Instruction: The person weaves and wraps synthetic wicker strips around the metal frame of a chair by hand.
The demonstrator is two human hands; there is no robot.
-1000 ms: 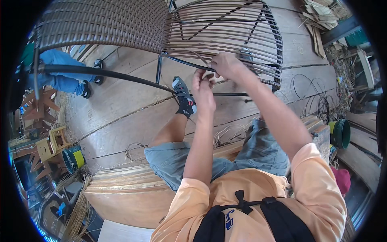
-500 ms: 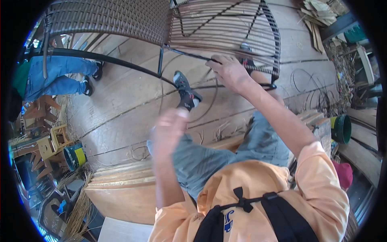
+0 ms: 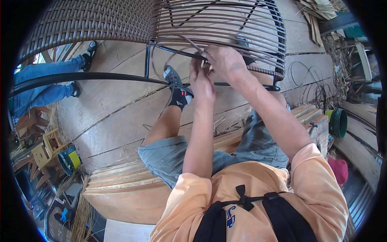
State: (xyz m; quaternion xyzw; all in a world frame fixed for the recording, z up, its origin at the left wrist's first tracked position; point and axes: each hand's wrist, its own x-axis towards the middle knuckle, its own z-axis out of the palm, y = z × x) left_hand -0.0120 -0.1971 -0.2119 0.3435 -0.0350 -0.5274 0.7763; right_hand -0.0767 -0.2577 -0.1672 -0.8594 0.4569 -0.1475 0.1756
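Two bare hands are meeting at one brown woven chair frame, which is standing ahead of the seated person and filling the upper middle of my view. The right hand (image 3: 225,60) is keeping a narrow grip, its thumb and forefinger pinching one loose brown strand (image 3: 193,43) that is arching in from the left. The left hand (image 3: 202,82) is sitting just below and to the left, its fingers bending upward toward the same spot; I cannot tell whether its grip is holding anything. One black rail (image 3: 173,50) is running under that strand and disappearing behind the fingers. Two kinds of surface are showing on the frame: one tightly woven panel (image 3: 92,24) on the left, and on the right one row of spaced strands (image 3: 219,42), too many for me to count surely. One person in the orange shirt (image 3: 250,181) is sitting on one stack of boards (image 3: 125,201), two feet resting on the plank floor (image 3: 117,105). One other person, wearing blue jeans (image 3: 48,97), is standing at the left, two dark shoes showing. Two green buckets with yellow patches are lying tipped, one at the left (image 3: 69,160) and one at the right (image 3: 338,123). One tangle of dark strands (image 3: 318,97) is lying right of the frame.
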